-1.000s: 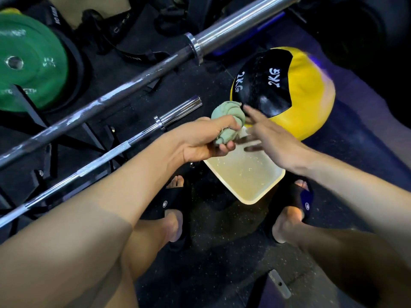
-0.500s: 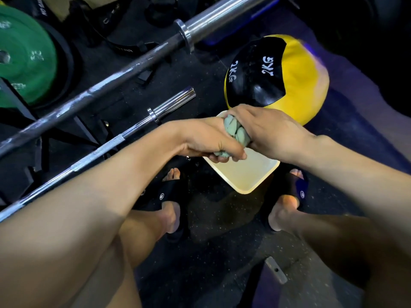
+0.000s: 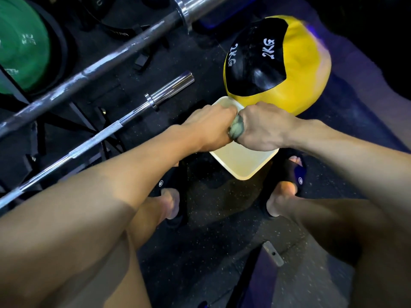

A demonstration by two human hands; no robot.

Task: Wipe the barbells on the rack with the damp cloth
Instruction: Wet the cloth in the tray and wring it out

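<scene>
A green cloth (image 3: 237, 129) is bunched tight between my two fists above a pale square basin (image 3: 242, 163) on the floor. My left hand (image 3: 211, 127) grips one end and my right hand (image 3: 260, 127) grips the other, knuckles almost touching; only a small twist of cloth shows. Two barbells lie on a low rack to the left: a thick dark one (image 3: 106, 63) farther away and a thinner chrome one (image 3: 124, 121) nearer, its sleeve end pointing toward the basin.
A yellow and black 2 kg medicine ball (image 3: 278, 63) sits against the basin's far corner. A green weight plate (image 3: 22, 47) stands at top left. My feet in black sandals flank the basin on dark rubber flooring.
My right hand came in and closed round the cloth beside the left. Both fists have since lowered over the basin and tightened, so less cloth shows.
</scene>
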